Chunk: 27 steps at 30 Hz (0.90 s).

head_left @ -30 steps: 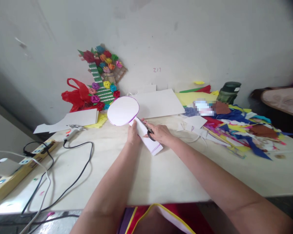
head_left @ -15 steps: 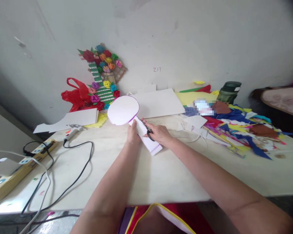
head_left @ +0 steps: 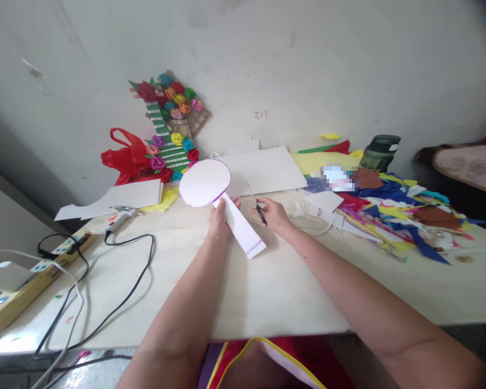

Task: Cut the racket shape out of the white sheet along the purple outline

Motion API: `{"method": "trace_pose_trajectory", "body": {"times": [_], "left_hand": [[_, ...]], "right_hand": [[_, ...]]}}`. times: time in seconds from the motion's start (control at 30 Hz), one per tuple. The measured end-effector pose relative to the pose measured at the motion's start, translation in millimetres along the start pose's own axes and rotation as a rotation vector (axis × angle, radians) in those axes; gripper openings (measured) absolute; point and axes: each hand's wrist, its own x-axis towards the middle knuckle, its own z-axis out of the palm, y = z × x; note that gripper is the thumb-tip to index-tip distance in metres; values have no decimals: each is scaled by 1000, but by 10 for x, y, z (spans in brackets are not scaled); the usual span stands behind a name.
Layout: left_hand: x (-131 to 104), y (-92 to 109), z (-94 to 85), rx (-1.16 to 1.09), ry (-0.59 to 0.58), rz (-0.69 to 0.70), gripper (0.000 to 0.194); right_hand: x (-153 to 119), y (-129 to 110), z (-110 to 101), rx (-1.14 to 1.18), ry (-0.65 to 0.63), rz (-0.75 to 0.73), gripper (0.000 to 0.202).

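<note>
A white paper cutout point(head_left: 204, 182) has a round head edged in purple and a straight strip slanting down to the right, with purple lines near its lower end. My left hand point(head_left: 219, 217) grips it where the strip meets the round part, thumb on top. To the right, my right hand point(head_left: 273, 215) is closed around the dark handles of a pair of scissors point(head_left: 261, 212). Their blades point up and to the left, apart from the paper.
Coloured scraps point(head_left: 405, 216) and a green bottle point(head_left: 379, 154) are at the right. White boards point(head_left: 263, 170) lie behind. Paper flowers point(head_left: 178, 108) and a red bag point(head_left: 129, 159) stand back left. A glue gun point(head_left: 121, 219), cables and a power strip point(head_left: 36, 281) lie left.
My right hand has moved a little to the right with the scissors, away from the strip they were touching. The cutout and my left hand have stayed almost in place.
</note>
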Motion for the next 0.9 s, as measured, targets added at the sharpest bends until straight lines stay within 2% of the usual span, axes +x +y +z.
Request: {"method": "trace_pose_trajectory", "body": {"times": [0.17, 0.23, 0.33, 0.43, 0.53, 0.7, 0.8, 0.9], "left_hand": [[-50, 36, 28, 14, -25, -29, 42], [-51, 41, 26, -6, -83, -66, 43], [-28, 41, 10, -17, -172, -129, 56], [-6, 46, -1, -52, -214, -93, 64], [-8, 66, 2, -52, -240, -49, 59], [-34, 110, 9, -15, -229, -35, 60], [-45, 135, 6, -27, -229, -27, 60], [-52, 155, -1, -63, -258, -23, 56]], "right_hand": [[46, 4, -127, 377, 158, 151, 47], [38, -11, -160, 472, 171, 211, 49], [38, 0, -171, 522, 136, 202, 48], [60, 33, -156, 471, 120, 162, 47], [74, 36, -139, 403, 125, 137, 50], [80, 35, -122, 266, 55, 101, 35], [116, 108, -134, 83, 53, 58, 36], [151, 177, -182, -235, 117, -53, 32]]}}
